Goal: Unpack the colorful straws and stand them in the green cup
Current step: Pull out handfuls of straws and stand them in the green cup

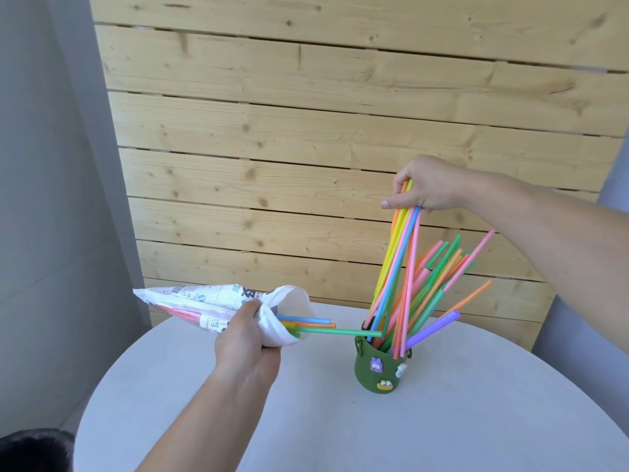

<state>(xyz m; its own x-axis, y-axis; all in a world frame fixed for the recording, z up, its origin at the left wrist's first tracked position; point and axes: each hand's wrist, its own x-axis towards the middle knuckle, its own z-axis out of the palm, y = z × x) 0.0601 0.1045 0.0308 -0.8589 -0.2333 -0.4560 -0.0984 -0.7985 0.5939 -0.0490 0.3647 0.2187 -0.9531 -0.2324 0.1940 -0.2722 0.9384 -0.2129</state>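
Observation:
A green cup (381,371) with small cartoon charms stands on the round white table (442,420), holding several colorful straws (439,284) that lean to the right. My right hand (425,189) is above the cup, pinching the top ends of a bunch of straws (396,264) whose lower ends reach down into the cup. My left hand (245,338) grips a white printed plastic straw bag (211,304) held level to the left of the cup. Blue, orange and green straws (320,327) stick out of the bag's open mouth toward the cup.
A wall of pale wooden planks (306,148) rises just behind the table. A grey wall (41,199) is on the left. A dark object (34,451) shows at the bottom left corner.

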